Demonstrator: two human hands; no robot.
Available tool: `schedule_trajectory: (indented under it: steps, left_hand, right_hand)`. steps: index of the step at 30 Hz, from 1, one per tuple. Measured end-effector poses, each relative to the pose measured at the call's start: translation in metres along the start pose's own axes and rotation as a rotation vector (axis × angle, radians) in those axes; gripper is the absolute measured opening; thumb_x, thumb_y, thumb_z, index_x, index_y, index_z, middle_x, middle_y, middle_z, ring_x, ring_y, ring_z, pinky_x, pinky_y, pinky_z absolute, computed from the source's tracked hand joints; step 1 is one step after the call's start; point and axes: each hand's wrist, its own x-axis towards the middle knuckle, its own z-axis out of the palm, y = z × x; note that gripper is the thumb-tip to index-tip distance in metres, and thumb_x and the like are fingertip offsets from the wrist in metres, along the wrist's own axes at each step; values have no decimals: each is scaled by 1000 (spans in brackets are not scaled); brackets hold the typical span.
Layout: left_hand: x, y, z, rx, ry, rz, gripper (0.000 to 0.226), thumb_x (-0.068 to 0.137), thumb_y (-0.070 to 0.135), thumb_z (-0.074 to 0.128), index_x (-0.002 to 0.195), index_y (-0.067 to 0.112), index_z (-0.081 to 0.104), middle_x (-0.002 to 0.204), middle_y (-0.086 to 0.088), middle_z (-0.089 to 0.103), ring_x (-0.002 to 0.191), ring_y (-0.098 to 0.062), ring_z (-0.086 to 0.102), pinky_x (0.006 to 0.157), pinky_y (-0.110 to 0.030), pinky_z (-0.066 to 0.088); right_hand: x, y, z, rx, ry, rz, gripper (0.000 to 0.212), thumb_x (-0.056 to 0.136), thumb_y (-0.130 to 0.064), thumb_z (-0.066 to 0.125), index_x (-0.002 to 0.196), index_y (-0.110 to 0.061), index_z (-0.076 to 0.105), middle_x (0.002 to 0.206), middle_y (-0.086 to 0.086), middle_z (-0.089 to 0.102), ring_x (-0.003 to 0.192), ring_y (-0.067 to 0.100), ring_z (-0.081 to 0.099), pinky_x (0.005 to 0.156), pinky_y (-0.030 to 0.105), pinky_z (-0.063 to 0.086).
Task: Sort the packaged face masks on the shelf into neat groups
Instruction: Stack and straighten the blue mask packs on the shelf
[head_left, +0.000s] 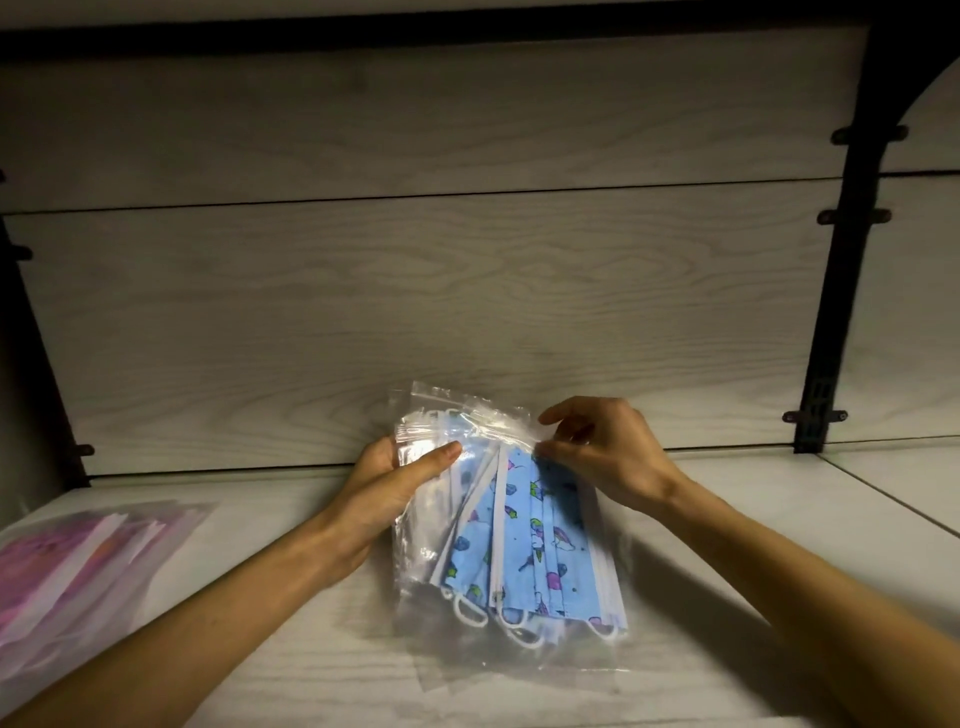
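Sorting looks partly done – pink masks (78, 561) lie grouped at the shelf's (727, 545) left, while the left hand (384, 488) and right hand (608, 452) both pinch the fanned blue masks (530, 545) mid-shelf, not yet squared

I count two hands, my left hand (387, 486) and right hand (605, 452), two stacks of bagged masks, one blue stack (524, 535) and one pink stack (78, 566) (single bags too overlapped to count), on one shelf (727, 519).
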Motion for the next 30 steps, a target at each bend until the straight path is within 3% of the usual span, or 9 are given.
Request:
schedule_trajectory:
  steps: [5,9,12,16,21,24,28,30]
  left_hand:
    - [0,0,1,2,13,-17,26,94,25,69,120,18,69,111,-3,77,104,-20,74,83,-26,56]
    - [2,-1,1,-6,29,-33,28,94,26,69,120,17,68,111,-4,77,105,-22,73,95,-37,53]
    - [2,-1,-1,0,16,-39,27,95,27,68,121,18,69,111,-4,77,104,-23,74,94,-38,53]
    - [3,-3,-4,-51,17,-49,28,94,23,69,121,17,70,115,-8,76,109,-27,72,97,-43,52]
    - [3,-3,-5,-31,3,-56,29,93,26,70,120,14,69,112,-10,77,105,-29,73,94,-42,54]
    - [3,-4,-4,-17,2,-59,32,93,30,70,120,13,69,114,-9,76,107,-27,73,97,-41,53]
    - [3,-3,-4,7,-2,-62,34,89,35,73,115,14,70,105,-7,78,95,-21,76,72,-22,59]
    - [3,-2,-5,62,-4,-56,36,88,41,71,113,15,71,101,-4,79,91,-17,77,70,-21,57]
  right_hand:
    - [1,2,2,-52,-63,-3,7,85,-21,77,90,-21,82,84,-13,76,81,4,69,78,28,54]
    - [1,3,0,-22,-20,16,10,85,-15,75,90,-20,83,87,-10,78,85,7,71,81,32,57]
    - [0,4,-2,-30,4,7,11,84,-15,75,90,-21,83,88,-9,79,88,10,72,83,36,57]
    - [3,8,-7,4,-2,62,8,80,-18,76,78,-25,80,74,-14,75,75,2,67,74,27,53]
    - [6,10,-9,202,-81,172,12,76,-14,82,87,-16,79,83,3,78,80,15,70,80,35,55]
    - [5,10,-9,285,-145,196,14,77,-7,81,90,-11,78,82,7,77,72,11,66,72,30,54]
    - [3,10,-9,332,-173,255,13,79,-7,81,90,-3,75,80,13,75,66,13,61,58,21,48]
    - [3,9,-9,332,-214,286,12,81,-9,80,89,-4,74,82,14,76,66,13,60,57,23,46]
